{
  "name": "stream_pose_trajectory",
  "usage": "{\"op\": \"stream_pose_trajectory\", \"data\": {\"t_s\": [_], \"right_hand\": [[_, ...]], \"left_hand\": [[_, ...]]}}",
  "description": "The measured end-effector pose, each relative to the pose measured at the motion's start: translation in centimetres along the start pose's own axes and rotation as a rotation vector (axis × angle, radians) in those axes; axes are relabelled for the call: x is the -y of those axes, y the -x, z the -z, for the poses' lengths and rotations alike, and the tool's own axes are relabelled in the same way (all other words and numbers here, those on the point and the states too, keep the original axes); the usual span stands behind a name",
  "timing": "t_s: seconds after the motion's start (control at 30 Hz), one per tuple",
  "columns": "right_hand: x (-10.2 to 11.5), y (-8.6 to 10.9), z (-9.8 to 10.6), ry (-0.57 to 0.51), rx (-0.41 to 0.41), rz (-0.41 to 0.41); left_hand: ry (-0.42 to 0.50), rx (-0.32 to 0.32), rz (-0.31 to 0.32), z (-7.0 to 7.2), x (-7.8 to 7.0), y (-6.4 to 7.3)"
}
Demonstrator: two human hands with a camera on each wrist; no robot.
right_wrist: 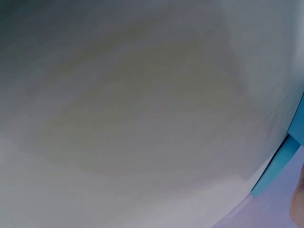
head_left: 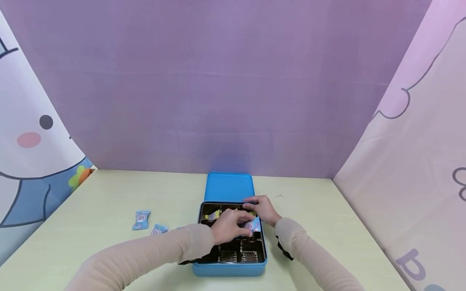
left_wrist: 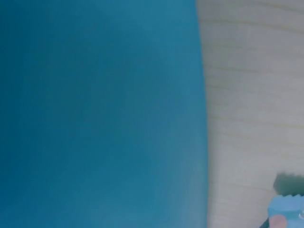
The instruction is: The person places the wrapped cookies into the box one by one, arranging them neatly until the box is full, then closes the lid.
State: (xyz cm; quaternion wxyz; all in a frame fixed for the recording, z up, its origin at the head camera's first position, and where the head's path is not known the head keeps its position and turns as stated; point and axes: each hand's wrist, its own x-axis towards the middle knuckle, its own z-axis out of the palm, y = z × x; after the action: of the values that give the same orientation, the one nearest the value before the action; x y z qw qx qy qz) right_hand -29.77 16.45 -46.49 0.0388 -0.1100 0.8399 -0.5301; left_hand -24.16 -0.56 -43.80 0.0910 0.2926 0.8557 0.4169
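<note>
Left hand (head_left: 230, 226): extends across the blue box (head_left: 229, 270), back of the hand up, thumb and fingertips pinching a blue packet (head_left: 256, 224).
Blue packet: at the box's right side, about midway along.
Right hand (head_left: 265, 210): fingers outstretched, uncurled, over the far right corner.

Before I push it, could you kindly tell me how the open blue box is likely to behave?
The blue box will likely hold its shape, since its walls look straight and smooth. It seems unlikely to tip, being low and flat on the table. The open lid at its far edge may swing or drag; I can't tell whether it is hinged.
</note>
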Motion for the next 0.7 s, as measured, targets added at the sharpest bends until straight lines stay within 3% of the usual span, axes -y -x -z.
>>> {"op": "stream_pose_trajectory", "data": {"t_s": [0.47, 0.7], "right_hand": [[-0.5, -0.3, 0.0, 0.007, -0.006, 0.004], [1.3, 0.6, 0.5, -0.008, 0.029, 0.022]], "left_hand": [[-0.002, -0.017, -0.032, -0.4, 0.2, -0.1], [-0.032, -0.015, -0.045, -0.5, 0.3, -0.2]]}}
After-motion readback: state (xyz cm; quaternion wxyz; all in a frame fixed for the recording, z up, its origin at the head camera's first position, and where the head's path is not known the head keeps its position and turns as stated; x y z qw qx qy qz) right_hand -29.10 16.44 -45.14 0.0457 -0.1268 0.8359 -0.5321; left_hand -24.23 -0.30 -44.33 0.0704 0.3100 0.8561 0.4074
